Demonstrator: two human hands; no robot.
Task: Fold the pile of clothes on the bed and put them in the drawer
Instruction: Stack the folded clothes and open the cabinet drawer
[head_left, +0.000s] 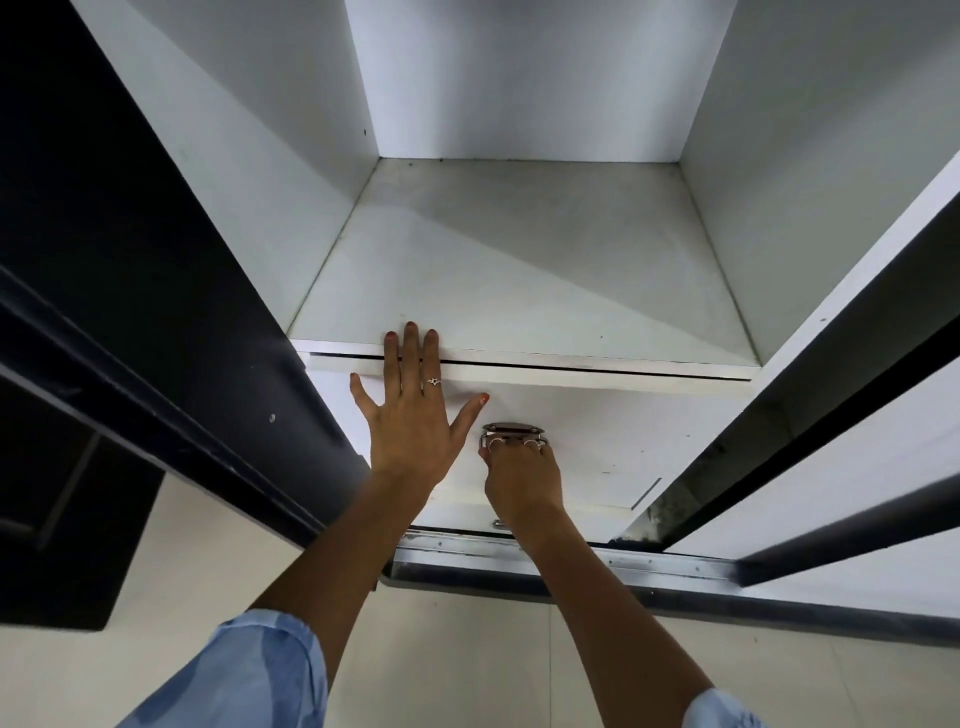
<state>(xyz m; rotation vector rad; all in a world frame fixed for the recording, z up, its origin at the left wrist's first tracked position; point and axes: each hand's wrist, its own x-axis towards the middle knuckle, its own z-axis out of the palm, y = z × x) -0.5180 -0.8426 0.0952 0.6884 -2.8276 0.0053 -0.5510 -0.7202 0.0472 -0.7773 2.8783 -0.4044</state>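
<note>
Nearest the camera we see two forearms in rolled pale-blue sleeves (249, 670) reaching up into a white wardrobe (810, 182) whose dark doors (130, 291) stand open on either side. Our right hand (522, 470) curls its fingers through the metal handle (514, 429) at the middle of the drawer (649, 431) front, gripping it. Our left hand (410, 415) lies flat with its fingers spread and straight, palm against the drawer front, three fingertips reaching over the narrow dark gap onto the front edge of the shelf (519, 270) above.

The drawer front stands just proud of the shelf edge, so we judge the drawer to be almost shut. Whether it is being pulled or pushed we cannot tell.

Risks, in our judgement: fingers resting across the gap could be pinched if the drawer front slides home. A pull on the handle while the flat hand presses inward would work against itself and could skew the drawer on its runners. The metal track (571, 564) at floor level lies close to where the feet would stand.

Containers: the drawer's inside is hidden, so we cannot say what it holds. The shelf above shows only its bare board. The clothes and the bed are out of view.
</note>
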